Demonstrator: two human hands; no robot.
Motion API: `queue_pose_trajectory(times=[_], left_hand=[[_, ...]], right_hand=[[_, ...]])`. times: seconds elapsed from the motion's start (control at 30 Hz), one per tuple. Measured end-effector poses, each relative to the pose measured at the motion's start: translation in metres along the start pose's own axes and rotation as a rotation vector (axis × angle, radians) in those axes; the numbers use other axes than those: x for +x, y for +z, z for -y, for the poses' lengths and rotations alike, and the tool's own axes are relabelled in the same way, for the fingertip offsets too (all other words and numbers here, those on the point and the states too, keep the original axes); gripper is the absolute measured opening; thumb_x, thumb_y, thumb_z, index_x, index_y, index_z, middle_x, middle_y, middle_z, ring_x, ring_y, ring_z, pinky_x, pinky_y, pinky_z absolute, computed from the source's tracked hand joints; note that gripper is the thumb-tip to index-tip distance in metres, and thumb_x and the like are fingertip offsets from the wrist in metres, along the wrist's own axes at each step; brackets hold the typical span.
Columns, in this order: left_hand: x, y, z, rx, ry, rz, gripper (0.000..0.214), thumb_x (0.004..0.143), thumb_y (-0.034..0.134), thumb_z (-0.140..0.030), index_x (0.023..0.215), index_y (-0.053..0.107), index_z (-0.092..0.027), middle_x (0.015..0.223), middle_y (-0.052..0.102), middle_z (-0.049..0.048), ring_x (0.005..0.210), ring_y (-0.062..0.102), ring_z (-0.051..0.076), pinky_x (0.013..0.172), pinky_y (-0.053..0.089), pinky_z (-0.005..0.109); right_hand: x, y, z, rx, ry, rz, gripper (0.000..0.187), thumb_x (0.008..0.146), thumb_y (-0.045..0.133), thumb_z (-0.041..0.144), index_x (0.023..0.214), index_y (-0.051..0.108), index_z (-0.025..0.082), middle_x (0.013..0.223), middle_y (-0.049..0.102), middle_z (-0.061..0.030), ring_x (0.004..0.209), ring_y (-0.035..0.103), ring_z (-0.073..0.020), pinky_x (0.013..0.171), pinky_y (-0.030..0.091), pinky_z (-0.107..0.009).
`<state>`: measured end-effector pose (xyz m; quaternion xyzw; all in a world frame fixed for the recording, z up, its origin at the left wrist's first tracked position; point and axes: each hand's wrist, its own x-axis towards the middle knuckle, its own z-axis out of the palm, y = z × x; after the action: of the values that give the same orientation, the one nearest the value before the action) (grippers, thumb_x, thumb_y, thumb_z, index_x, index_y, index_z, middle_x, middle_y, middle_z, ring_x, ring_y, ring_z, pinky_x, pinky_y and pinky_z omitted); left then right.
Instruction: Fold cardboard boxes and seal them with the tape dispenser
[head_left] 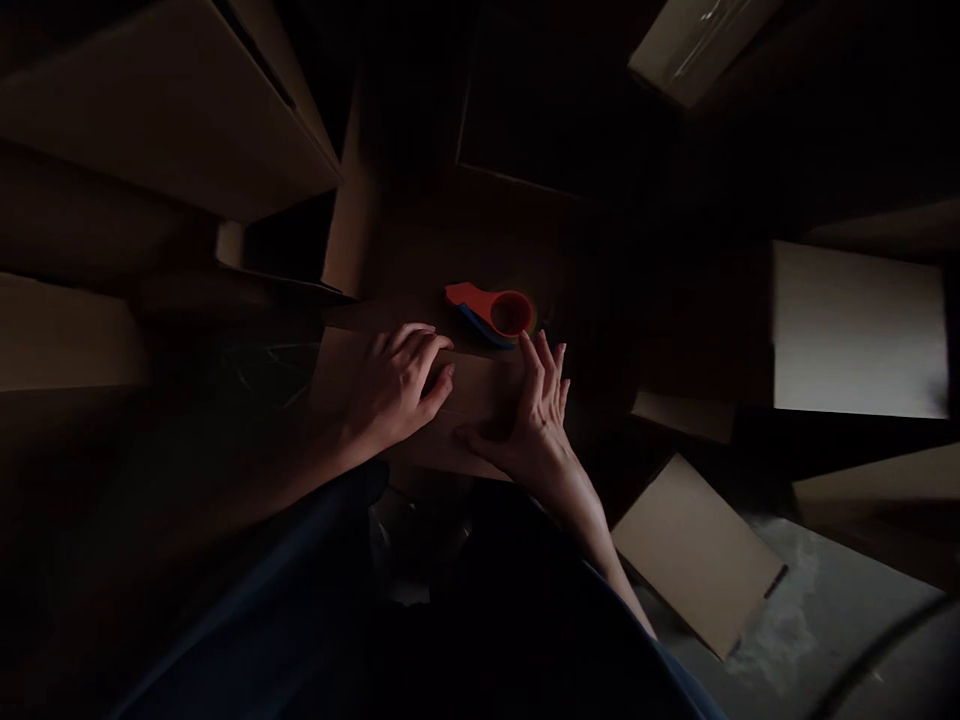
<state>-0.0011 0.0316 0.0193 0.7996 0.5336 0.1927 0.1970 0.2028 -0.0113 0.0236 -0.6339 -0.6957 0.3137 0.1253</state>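
A small brown cardboard box (472, 395) lies in front of me in dim light. My left hand (397, 385) rests flat on its top, fingers bent over the surface. My right hand (536, 415) presses on the box's right side with fingers spread upward. Neither hand grips anything. Just beyond the box lies a red and blue tape dispenser (495, 312), a short way from my right fingertips.
Cardboard boxes stand all around: a large one at upper left (172, 110), a pale one at right (855, 330), a flat one at lower right (697, 550), another at the top (697, 45). Grey floor (840, 610) shows at lower right.
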Motion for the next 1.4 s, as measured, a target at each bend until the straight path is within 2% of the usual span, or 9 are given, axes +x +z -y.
queue_pose_trajectory(times=[0.13,0.27,0.4,0.53,0.67,1.0,1.4], left_hand=[[0.000,0.001,0.001,0.005,0.000,-0.001,0.021,0.099,0.051,-0.026,0.116,0.062,-0.021,0.117,0.074,0.0103,0.125,0.061,0.030,0.097,0.045,0.048],[-0.001,0.002,0.002,0.019,0.007,-0.008,0.020,0.099,0.051,-0.026,0.115,0.062,-0.021,0.117,0.074,0.0103,0.124,0.062,0.030,0.095,0.045,0.046],[-0.001,0.002,0.002,0.027,0.016,-0.016,0.020,0.100,0.050,-0.027,0.115,0.061,-0.020,0.117,0.073,0.0105,0.123,0.062,0.030,0.094,0.046,0.045],[-0.002,0.003,0.003,0.035,0.027,-0.016,0.019,0.100,0.050,-0.027,0.115,0.060,-0.020,0.117,0.073,0.0108,0.123,0.062,0.030,0.094,0.046,0.045],[-0.002,0.002,0.003,0.029,0.036,-0.014,0.019,0.100,0.051,-0.026,0.115,0.060,-0.019,0.117,0.073,0.0106,0.122,0.062,0.029,0.093,0.045,0.045],[-0.001,0.000,0.001,0.015,0.023,-0.002,0.018,0.100,0.051,-0.025,0.114,0.060,-0.019,0.116,0.074,0.0093,0.123,0.062,0.029,0.094,0.045,0.045],[-0.002,0.004,0.005,0.040,0.062,-0.041,0.018,0.099,0.053,-0.024,0.115,0.060,-0.018,0.114,0.073,0.0092,0.120,0.063,0.029,0.091,0.045,0.044]], right_hand=[[0.002,0.001,-0.006,-0.004,-0.046,-0.009,0.128,0.071,0.079,0.043,0.165,-0.007,0.031,0.173,0.007,-0.0137,0.161,0.003,-0.0447,0.122,0.023,-0.076],[0.002,0.000,-0.007,-0.004,-0.091,-0.025,0.117,0.071,0.075,0.036,0.163,0.004,0.027,0.166,0.026,-0.0142,0.157,0.017,-0.0410,0.124,0.028,-0.069],[0.002,-0.003,0.000,0.006,-0.075,-0.043,0.106,0.071,0.074,0.036,0.161,0.018,0.024,0.153,0.041,-0.0140,0.147,0.031,-0.0379,0.122,0.033,-0.063],[0.003,-0.006,0.003,0.023,-0.044,-0.027,0.105,0.068,0.075,0.037,0.159,0.024,0.025,0.143,0.048,-0.0131,0.135,0.040,-0.0374,0.118,0.038,-0.063],[0.004,-0.008,0.002,0.023,-0.042,-0.037,0.101,0.069,0.073,0.035,0.159,0.027,0.025,0.138,0.050,-0.0128,0.130,0.043,-0.0361,0.116,0.040,-0.062],[0.008,-0.017,-0.001,0.140,-0.041,0.021,0.094,0.070,0.073,0.029,0.155,0.031,0.025,0.140,0.052,-0.0126,0.131,0.044,-0.0361,0.116,0.040,-0.062],[0.007,-0.019,-0.010,0.193,-0.073,0.000,0.091,0.069,0.073,0.025,0.153,0.038,0.027,0.138,0.057,-0.0120,0.134,0.048,-0.0367,0.116,0.041,-0.062]])
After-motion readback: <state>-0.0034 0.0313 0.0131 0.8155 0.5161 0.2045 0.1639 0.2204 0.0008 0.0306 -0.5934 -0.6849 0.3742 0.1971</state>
